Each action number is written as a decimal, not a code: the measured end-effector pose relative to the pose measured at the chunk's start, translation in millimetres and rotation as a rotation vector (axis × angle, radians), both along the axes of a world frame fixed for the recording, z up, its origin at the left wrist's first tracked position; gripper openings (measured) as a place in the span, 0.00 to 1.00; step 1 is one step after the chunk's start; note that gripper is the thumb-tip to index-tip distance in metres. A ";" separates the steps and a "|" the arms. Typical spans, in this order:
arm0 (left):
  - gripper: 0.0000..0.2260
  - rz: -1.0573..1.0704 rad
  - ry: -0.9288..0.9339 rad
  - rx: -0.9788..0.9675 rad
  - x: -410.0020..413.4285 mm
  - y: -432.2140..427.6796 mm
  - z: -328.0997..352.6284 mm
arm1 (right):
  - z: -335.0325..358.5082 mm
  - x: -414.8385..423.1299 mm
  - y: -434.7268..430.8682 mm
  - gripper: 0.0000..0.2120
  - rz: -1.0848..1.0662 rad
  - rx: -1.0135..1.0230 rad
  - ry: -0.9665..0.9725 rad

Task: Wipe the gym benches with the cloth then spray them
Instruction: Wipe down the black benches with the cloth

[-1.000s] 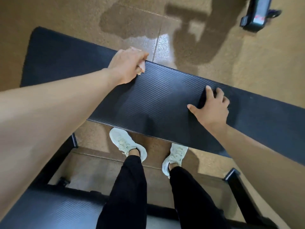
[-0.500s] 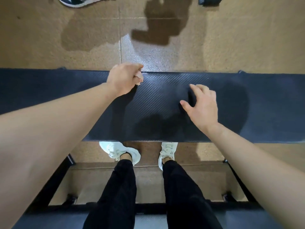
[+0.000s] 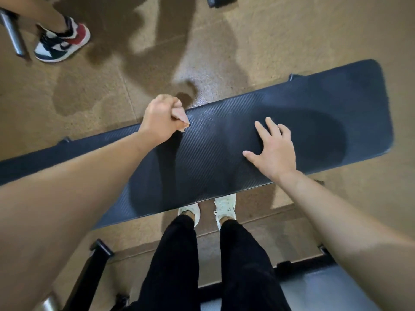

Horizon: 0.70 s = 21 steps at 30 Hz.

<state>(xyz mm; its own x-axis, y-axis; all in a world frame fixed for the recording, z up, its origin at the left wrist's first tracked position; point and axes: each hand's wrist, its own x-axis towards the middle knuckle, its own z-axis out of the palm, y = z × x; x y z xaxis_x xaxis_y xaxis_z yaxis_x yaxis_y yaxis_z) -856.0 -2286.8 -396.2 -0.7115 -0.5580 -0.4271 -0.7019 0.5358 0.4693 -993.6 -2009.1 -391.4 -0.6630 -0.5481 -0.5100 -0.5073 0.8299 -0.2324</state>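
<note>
A long black textured gym bench (image 3: 224,140) runs across the head view, tilted up to the right. My left hand (image 3: 160,118) grips a small pinkish cloth (image 3: 180,116) at the bench's far edge, most of the cloth hidden in my fist. My right hand (image 3: 272,148) lies flat on the pad with its fingers spread, a little right of the middle. No spray bottle is in view.
Another person's foot in a red, white and black sneaker (image 3: 60,42) stands on the brown floor at the far left beside a metal bar (image 3: 12,33). My own feet (image 3: 208,212) are under the bench's near edge. A second bench pad (image 3: 325,288) is behind my legs.
The view has swung, so the bench now slants up to the right. My right hand has flattened and spread its fingers on the pad. My left hand keeps its grip on the cloth.
</note>
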 end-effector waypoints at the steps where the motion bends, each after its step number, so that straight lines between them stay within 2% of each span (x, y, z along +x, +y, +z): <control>1: 0.19 0.004 -0.027 0.001 -4.8 0.6 0.6 | 0.8 -1.8 2.4 0.42 -0.003 -0.012 -0.017; 3: 0.18 0.000 -0.088 0.027 -13.7 1.0 1.1 | 1.9 -3.0 6.5 0.41 -0.012 -0.034 -0.056; 5: 0.08 -0.019 -0.111 0.070 -25.6 2.5 1.2 | 2.5 -3.4 9.0 0.39 -0.029 -0.048 -0.094; 6: 0.06 -0.040 -0.105 0.085 -31.5 3.6 1.5 | 3.1 -3.7 9.5 0.39 -0.041 -0.059 -0.108; 10: 0.08 -0.101 -0.094 0.088 -53.4 8.1 4.5 | 7.9 -10.3 11.9 0.35 -0.077 -0.077 -0.090; 13: 0.08 -0.099 -0.121 0.088 -66.4 13.0 3.9 | 10.0 -20.6 22.0 0.33 -0.186 -0.063 -0.028; 16: 0.09 -0.181 -0.125 0.017 -80.8 20.2 5.2 | 8.9 -34.2 36.3 0.33 -0.266 -0.024 0.016; 21: 0.09 -0.244 -0.094 0.118 -116.2 41.4 11.9 | 3.9 -43.4 65.8 0.33 -0.326 0.062 0.079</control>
